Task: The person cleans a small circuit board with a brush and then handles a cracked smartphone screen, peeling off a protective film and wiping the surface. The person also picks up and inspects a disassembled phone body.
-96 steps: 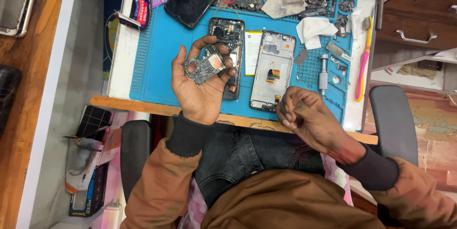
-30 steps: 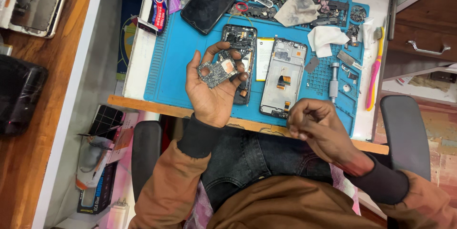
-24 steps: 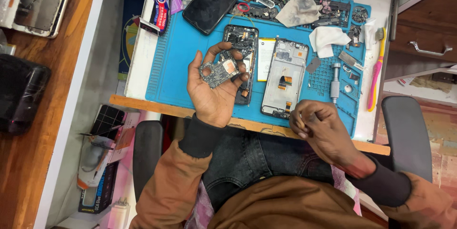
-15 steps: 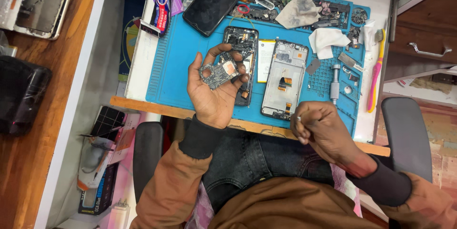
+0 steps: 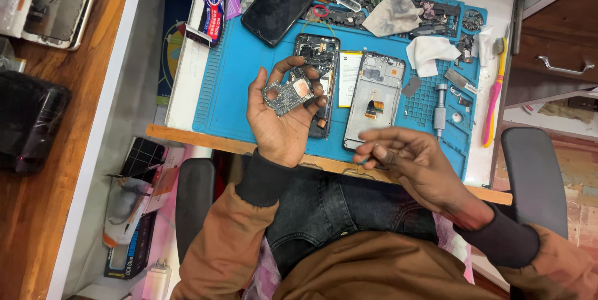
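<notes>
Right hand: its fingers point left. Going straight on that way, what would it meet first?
Probably the left hand holding the circuit board; the right hand seems lower, near the wrist, and depth is unclear.

Blue mat (image 5: 240,97) — pink toothbrush (image 5: 493,97)

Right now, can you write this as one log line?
left hand: holds small grey circuit board | right hand: fingers pinched | blue work mat: below

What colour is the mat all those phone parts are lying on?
The work mat is bright blue with a moulded grid texture, seen clearly in the head camera view.
</notes>
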